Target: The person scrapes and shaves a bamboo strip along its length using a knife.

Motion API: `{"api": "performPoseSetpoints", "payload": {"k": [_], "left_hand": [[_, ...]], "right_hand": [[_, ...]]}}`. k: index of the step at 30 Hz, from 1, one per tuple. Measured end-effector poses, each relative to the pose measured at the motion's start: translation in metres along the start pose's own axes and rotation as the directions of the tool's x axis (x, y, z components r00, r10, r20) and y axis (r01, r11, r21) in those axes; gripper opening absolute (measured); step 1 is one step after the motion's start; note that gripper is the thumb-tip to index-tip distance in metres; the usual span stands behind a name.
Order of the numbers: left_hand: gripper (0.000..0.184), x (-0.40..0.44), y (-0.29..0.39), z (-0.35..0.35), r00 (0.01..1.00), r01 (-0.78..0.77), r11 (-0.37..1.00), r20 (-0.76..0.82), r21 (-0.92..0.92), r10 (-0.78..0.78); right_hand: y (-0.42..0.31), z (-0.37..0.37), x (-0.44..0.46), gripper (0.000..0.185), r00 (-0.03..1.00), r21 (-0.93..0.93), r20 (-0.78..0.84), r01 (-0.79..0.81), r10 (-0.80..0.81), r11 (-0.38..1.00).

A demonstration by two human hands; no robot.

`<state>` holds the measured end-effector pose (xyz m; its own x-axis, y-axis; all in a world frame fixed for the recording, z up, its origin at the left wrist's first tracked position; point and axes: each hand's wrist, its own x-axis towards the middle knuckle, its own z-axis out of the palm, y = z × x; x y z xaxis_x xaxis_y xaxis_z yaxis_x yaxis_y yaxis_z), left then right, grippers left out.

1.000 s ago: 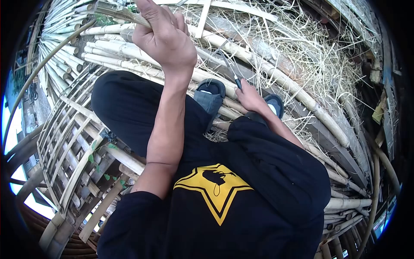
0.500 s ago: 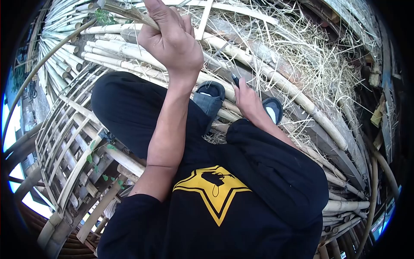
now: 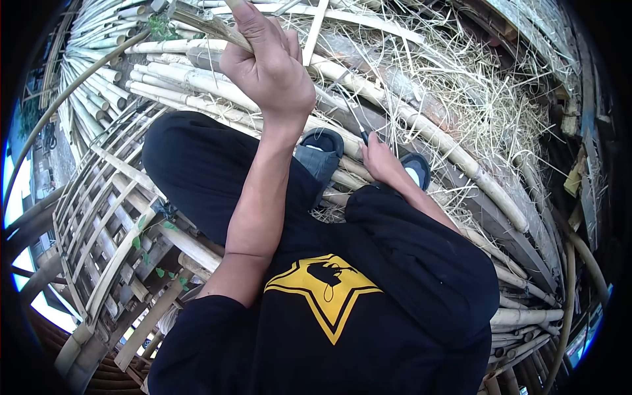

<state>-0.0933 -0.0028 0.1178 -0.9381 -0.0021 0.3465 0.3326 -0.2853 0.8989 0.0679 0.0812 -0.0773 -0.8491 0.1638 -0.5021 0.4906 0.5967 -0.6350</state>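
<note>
The left hand (image 3: 273, 69) is closed around a stick (image 3: 212, 27) near the top edge of the view, its fingers curled under and the thumb reaching out; the stick's near end enters the fist and its far end slants out to the left. Held up beyond the knee, it lies well apart from the legs, which seems a sensible place for something gripped so near a blade. The right hand (image 3: 383, 159) is lower, between the two sandals (image 3: 319, 155), wrapped around the handle of a knife (image 3: 365, 136) whose blade points forward, away from the body, probably for safety. That forearm passes close over the bent leg, perhaps resting on it for steadiness; whether they touch I cannot tell. The feet are set on long poles (image 3: 191, 80), laid side by side, apparently as a footing. Shavings (image 3: 490, 99) lie loose across the wood on the right rather than in any container I can make out. On the left stands an open lattice (image 3: 105, 217) of slats, with a few green leaves (image 3: 137, 241) on it.
</note>
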Motion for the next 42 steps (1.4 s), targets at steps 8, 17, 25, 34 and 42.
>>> {"api": "performPoseSetpoints", "payload": {"k": [8,17,25,34,42], "left_hand": [[0.052,-0.002,0.0,0.004,1.0,-0.014,1.0,0.008,0.015,0.014],[0.053,-0.001,0.001,0.002,1.0,0.001,1.0,-0.005,0.023,-0.001],[0.052,-0.002,0.0,0.003,0.999,-0.051,0.998,-0.003,0.039,0.051],[0.052,-0.004,-0.001,0.004,0.999,-0.04,0.999,-0.01,0.017,0.04],[0.051,-0.004,-0.003,-0.001,1.0,-0.03,0.999,0.0,0.016,0.03]], "right_hand": [[-0.054,-0.069,-0.021,0.019,0.784,0.357,-0.586,0.477,-0.205,0.803],[-0.024,-0.046,-0.01,0.028,0.974,0.146,-0.221,0.09,-0.056,0.985],[0.01,0.004,-0.01,0.027,1.0,0.024,-0.01,0.025,-0.025,0.999],[-0.039,-0.051,-0.027,0.015,0.74,0.333,-0.634,0.522,-0.223,0.785],[-0.008,-0.041,-0.015,0.03,0.999,0.171,-0.051,0.0,0.009,0.985]]}}
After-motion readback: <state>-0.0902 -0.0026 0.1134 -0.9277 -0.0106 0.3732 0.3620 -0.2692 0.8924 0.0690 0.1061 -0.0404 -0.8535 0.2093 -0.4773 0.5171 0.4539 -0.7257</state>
